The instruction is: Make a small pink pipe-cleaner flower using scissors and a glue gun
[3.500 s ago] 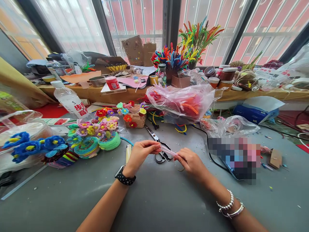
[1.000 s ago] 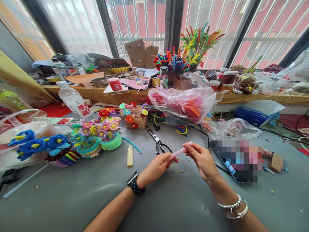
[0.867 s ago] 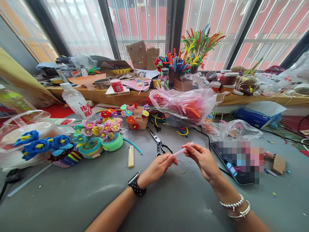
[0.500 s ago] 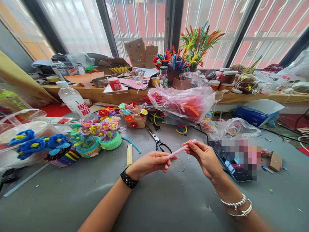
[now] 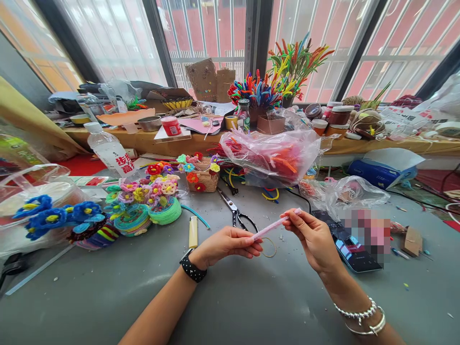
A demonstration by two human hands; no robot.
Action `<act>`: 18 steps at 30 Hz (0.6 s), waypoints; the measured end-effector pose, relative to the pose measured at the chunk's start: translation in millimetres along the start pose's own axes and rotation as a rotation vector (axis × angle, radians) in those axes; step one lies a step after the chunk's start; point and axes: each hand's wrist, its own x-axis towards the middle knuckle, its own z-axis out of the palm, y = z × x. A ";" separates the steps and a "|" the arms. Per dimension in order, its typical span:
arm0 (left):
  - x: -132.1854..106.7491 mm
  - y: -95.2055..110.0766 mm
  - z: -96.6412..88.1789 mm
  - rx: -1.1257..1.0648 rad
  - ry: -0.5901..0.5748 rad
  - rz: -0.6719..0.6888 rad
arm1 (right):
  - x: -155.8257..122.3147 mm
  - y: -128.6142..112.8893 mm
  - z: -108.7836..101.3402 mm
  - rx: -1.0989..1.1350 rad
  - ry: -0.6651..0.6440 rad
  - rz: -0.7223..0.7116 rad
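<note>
One pale pink strip (image 5: 271, 227) slants across my remote view, held up over the grey table (image 5: 251, 302). I see the left hand (image 5: 226, 247) pinching its lower end between thumb and fingers, and the right hand (image 5: 316, 239) with fingers closed on its upper end. Near the left fingertips I make out a thin ring (image 5: 276, 247); scissors (image 5: 233, 207) and a yellow lighter (image 5: 193, 232) lie beyond that hand.

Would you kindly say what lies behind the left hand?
A lighter, blue strip and scissors lie behind the left hand. Blades and part of the handles show; the hand covers the rest and anything beneath.
</note>
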 end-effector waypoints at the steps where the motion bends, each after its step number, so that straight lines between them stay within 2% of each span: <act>1: -0.1 -0.2 -0.2 0.038 0.017 -0.002 | -0.3 -0.5 -0.1 -0.001 0.008 -0.009; 5: 0.4 -1.7 -1.7 0.121 0.041 -0.027 | -1.2 -2.2 -0.2 0.000 0.012 -0.018; 13: 3.4 -6.4 -5.2 0.067 0.033 -0.073 | -6.2 -4.0 2.1 -0.019 0.026 -0.059; 18: 2.4 -4.1 -4.2 0.187 0.021 -0.044 | -5.9 1.5 2.3 -0.043 0.090 -0.116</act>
